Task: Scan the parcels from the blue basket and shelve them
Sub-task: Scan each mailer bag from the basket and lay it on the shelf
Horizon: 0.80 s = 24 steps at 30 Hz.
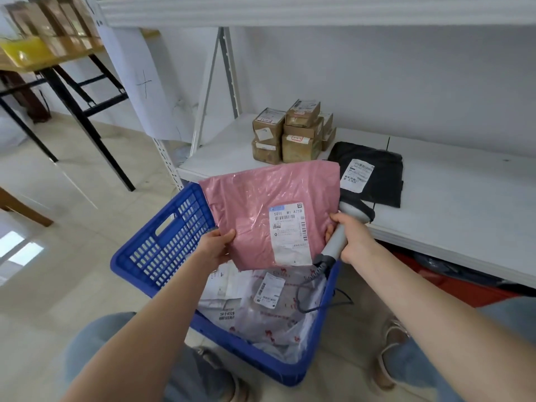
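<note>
A person crouched before a white metal shelf (449, 204) holds a pink parcel (261, 204), a glossy, crinkled plastic mailer of roughly square shape, above a blue basket (162, 245) of latticed hard plastic standing on the tiled floor. The left hand (216, 245) pinches the mailer's near left corner, thumb on top. The right hand (352, 236) is wrapped round the smooth grey handle of a scanner (333, 245) just beside the mailer's right edge, its dark head partly hidden behind the plastic and its cable trailing into the basket. The parcel's printed face is turned up toward the camera; its white label (288, 230), a tall rectangle, sits at the lower right with its long axis running from the person toward the shelf, and the mailer's far edge points at the shelf board. Beneath it, white plastic parcels (272, 314) with red print lie rumpled in the basket. On the shelf, a flat black parcel (380, 181) with a white label lies near stacked cardboard boxes (293, 132).
</note>
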Motion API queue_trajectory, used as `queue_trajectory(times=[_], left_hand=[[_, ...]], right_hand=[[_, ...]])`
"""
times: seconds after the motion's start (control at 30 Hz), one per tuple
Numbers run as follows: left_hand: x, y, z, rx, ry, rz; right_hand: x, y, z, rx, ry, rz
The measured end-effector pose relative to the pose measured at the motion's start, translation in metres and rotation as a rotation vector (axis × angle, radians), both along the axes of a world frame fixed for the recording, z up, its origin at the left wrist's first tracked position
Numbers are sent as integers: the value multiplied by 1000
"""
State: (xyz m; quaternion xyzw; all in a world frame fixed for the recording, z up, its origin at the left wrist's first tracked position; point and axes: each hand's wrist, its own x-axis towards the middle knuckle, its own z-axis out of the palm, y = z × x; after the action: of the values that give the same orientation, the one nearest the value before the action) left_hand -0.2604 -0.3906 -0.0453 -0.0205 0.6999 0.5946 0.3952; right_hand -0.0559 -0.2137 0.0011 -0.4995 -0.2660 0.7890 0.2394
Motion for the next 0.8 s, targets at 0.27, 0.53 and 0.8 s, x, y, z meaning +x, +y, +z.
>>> queue_trajectory(times=[0.27, 0.53, 0.8], left_hand=[[4, -12, -9, -11, 116, 118], [30, -7, -8, 32, 161, 136], [39, 2, -12, 9, 180, 139]], right_hand=[[22, -30, -6, 174, -87, -43], [43, -101, -3, 396, -197, 169], [58, -123, -9, 483, -292, 220]])
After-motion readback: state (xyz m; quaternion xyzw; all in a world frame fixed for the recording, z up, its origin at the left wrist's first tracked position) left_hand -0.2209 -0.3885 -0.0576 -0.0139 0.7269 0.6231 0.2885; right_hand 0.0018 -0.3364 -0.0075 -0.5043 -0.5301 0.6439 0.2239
